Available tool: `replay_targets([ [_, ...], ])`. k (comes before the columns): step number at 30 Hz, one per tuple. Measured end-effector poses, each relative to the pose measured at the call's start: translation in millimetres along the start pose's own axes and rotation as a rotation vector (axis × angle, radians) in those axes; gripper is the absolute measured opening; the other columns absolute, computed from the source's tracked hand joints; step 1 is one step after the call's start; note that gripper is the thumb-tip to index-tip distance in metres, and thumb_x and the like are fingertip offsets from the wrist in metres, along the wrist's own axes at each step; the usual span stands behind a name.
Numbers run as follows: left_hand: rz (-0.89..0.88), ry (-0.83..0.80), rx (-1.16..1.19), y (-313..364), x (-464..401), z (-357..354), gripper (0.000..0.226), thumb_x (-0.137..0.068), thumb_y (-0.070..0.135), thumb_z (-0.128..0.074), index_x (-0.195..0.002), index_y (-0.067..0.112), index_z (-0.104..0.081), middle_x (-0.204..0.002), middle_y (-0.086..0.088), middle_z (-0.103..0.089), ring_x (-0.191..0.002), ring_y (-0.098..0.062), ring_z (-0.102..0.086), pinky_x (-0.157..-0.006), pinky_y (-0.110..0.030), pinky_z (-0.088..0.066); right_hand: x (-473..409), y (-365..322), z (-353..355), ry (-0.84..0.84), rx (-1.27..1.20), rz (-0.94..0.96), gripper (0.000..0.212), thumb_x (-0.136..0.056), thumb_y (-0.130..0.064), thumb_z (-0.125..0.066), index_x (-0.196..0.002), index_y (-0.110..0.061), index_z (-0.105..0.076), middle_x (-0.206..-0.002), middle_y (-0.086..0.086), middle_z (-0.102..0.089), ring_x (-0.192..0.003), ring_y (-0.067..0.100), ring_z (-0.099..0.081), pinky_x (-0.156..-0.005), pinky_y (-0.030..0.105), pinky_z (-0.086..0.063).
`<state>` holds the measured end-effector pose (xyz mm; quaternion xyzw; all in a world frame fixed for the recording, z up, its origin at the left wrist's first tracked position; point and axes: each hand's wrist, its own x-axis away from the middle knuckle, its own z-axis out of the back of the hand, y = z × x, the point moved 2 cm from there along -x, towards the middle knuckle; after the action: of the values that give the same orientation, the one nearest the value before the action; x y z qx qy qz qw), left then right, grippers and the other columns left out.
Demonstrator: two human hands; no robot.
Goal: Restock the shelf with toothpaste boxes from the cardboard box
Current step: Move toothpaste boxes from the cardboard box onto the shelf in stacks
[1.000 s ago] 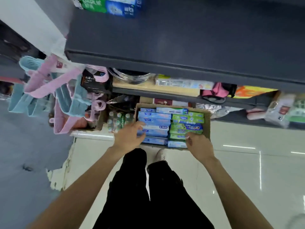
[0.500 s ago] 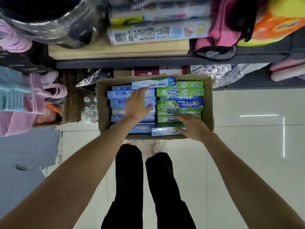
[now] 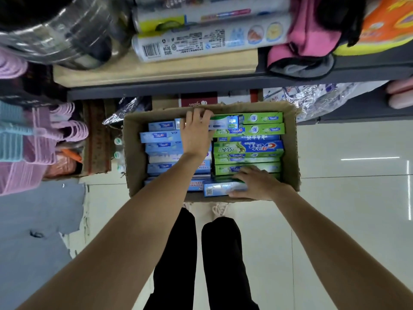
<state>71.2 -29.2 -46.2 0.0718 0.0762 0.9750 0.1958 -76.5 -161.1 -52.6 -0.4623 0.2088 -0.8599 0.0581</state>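
An open cardboard box [image 3: 134, 153] stands on the floor under the shelf, packed with blue toothpaste boxes [image 3: 161, 145] on its left and green toothpaste boxes [image 3: 248, 148] on its right. My left hand [image 3: 196, 133] reaches to the far row, and its fingers curl over the far edge of a white-and-green toothpaste box [image 3: 225, 123] lying across the top. My right hand [image 3: 253, 182] grips a blue toothpaste box [image 3: 221, 189] at the near edge, fingers on top and thumb along its near side.
The lower shelf [image 3: 178, 87] just above the box carries rolls of plastic wrap [image 3: 201, 42], a steel pot [image 3: 62, 30] and pink cloth [image 3: 304, 41]. Pink and blue hangers [image 3: 33, 139] hang at the left. Foil packs [image 3: 317, 104] lie at the right. My legs [image 3: 201, 265] stand on pale tiles.
My view has dropped closer to the cardboard box. My left hand moved from the middle blue boxes to the far row. My right hand stays at the near blue box.
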Motion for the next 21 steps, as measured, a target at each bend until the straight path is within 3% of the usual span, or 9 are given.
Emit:
replay_targets([
  [5,-0.07,0.286,0.223,-12.8,26.5,53.8,0.035,-0.082,0.031,-0.071,-0.093,0.008,-0.047,-0.078,-0.01,-0.06,-0.074,-0.029,-0.058,-0.077,-0.036,-0.043,0.7,1.1,4.5,0.087,0.101,0.08,0.058,-0.091,-0.057,-0.043,-0.135,-0.019,-0.042,-0.137,0.003,-0.044,-0.126,0.023,-0.041,-0.096,0.034,-0.038],
  [7,-0.011,0.224,0.44,-22.7,42.3,83.7,0.04,-0.088,0.04,-0.06,-0.097,0.004,-0.049,-0.086,-0.013,-0.06,-0.08,-0.026,-0.057,-0.073,-0.032,-0.041,3.5,-1.2,8.9,0.141,0.135,0.106,0.05,-0.096,-0.051,-0.038,-0.132,-0.017,-0.04,-0.134,0.007,-0.048,-0.119,0.025,-0.047,-0.09,0.034,-0.041],
  [9,0.107,0.017,0.753,-33.7,56.2,104.8,0.031,-0.093,0.036,-0.055,-0.113,0.013,-0.048,-0.104,-0.001,-0.064,-0.093,-0.014,-0.061,-0.077,-0.027,-0.047,4.2,-2.7,14.2,0.234,0.12,0.076,0.042,-0.1,-0.041,-0.035,-0.132,-0.013,-0.038,-0.127,0.012,-0.053,-0.108,0.028,-0.055,-0.083,0.035,-0.045],
  [11,0.317,-0.154,0.983,-46.0,69.7,109.6,0.022,-0.097,0.03,-0.05,-0.118,0.023,-0.047,-0.104,0.012,-0.063,-0.09,0.003,-0.061,-0.081,-0.02,-0.047,1.0,-1.1,18.7,0.317,0.129,0.002,0.042,-0.102,-0.033,-0.032,-0.138,-0.011,-0.031,-0.127,0.015,-0.054,-0.108,0.03,-0.057,-0.084,0.037,-0.047],
  [12,0.496,-0.199,1.073,-53.3,74.4,107.4,0.021,-0.098,0.032,-0.047,-0.117,0.024,-0.051,-0.103,0.011,-0.064,-0.086,0.004,-0.061,-0.083,-0.022,-0.047,-1.6,-0.2,19.3,0.333,0.138,-0.028,0.042,-0.103,-0.03,-0.03,-0.14,-0.011,-0.028,-0.127,0.016,-0.054,-0.109,0.03,-0.057,-0.086,0.037,-0.047],
  [14,0.921,-0.3,1.26,-62.8,82.0,104.7,0.028,-0.097,0.042,-0.045,-0.108,0.021,-0.061,-0.104,-0.001,-0.068,-0.082,-0.009,-0.065,-0.084,-0.034,-0.051,-2.7,-3.2,20.6,0.35,0.137,-0.042,0.04,-0.103,-0.028,-0.027,-0.139,-0.011,-0.028,-0.124,0.017,-0.056,-0.105,0.03,-0.058,-0.085,0.037,-0.049],
  [16,1.154,-0.382,1.432,-65.6,88.0,108.3,0.041,-0.094,0.051,-0.044,-0.096,0.017,-0.066,-0.097,-0.009,-0.071,-0.082,-0.022,-0.069,-0.081,-0.041,-0.055,3.1,-10.5,24.1,0.393,0.077,-0.05,0.038,-0.103,-0.028,-0.027,-0.137,-0.011,-0.032,-0.118,0.016,-0.059,-0.096,0.029,-0.061,-0.077,0.037,-0.05],
  [19,1.013,-0.497,1.711,-65.7,88.1,127.6,0.053,-0.087,0.063,-0.042,-0.1,0.016,-0.063,-0.078,-0.005,-0.065,-0.058,-0.014,-0.062,-0.053,-0.025,-0.054,33.7,-34.6,43.4,0.522,-0.241,-0.129,0.038,-0.103,-0.029,-0.028,-0.133,-0.011,-0.041,-0.098,0.017,-0.065,-0.083,0.035,-0.063,-0.065,0.037,-0.043],
  [21,0.84,-0.581,1.915,-61.9,88.0,148.0,0.057,-0.078,0.063,-0.054,-0.11,0.017,-0.056,-0.078,-0.003,-0.06,-0.055,-0.011,-0.056,-0.049,-0.023,-0.05,69.3,-58.0,62.9,0.624,-0.633,-0.197,0.036,-0.102,-0.032,-0.031,-0.126,-0.014,-0.05,-0.091,0.011,-0.064,-0.085,0.031,-0.062,-0.063,0.03,-0.034],
])
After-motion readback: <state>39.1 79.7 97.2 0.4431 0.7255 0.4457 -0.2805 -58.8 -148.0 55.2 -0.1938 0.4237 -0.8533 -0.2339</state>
